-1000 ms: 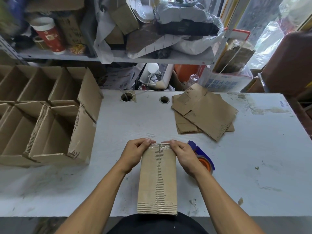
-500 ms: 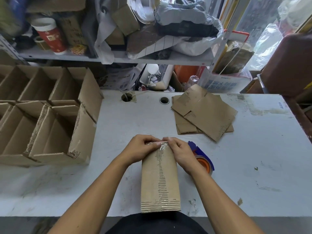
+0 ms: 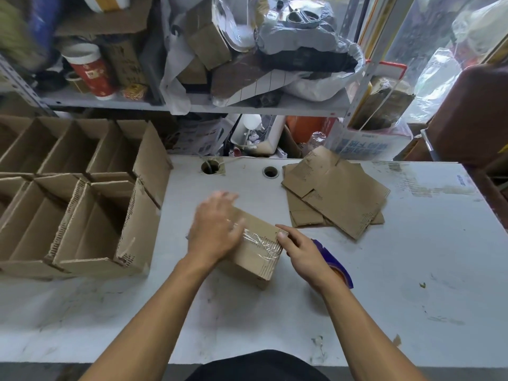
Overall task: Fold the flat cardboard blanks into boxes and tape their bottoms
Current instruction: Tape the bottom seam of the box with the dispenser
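Observation:
A small folded cardboard box (image 3: pixel 258 261) lies at an angle on the white table (image 3: pixel 412 284), its end face sealed with clear tape (image 3: pixel 264 242). My left hand (image 3: pixel 214 229) lies flat over the box's left and far side, fingers spread and blurred. My right hand (image 3: pixel 302 251) pinches the box's right top corner between index finger and thumb. A stack of flat cardboard blanks (image 3: pixel 338 193) sits at the back right of the table. A blue tape dispenser (image 3: pixel 334 259) lies on the table, partly hidden under my right wrist.
Several folded open boxes (image 3: pixel 90 224) stand in rows along the table's left side. Two cable holes (image 3: pixel 211 166) sit near the back edge. A cluttered shelf (image 3: pixel 247 105) with bags and a red cup (image 3: pixel 93 72) hangs behind the table.
The box has been turned from lengthwise toward me to an angle, further from me. My left hand shifted from the taped end onto the box's top; my right hand stayed at the taped end.

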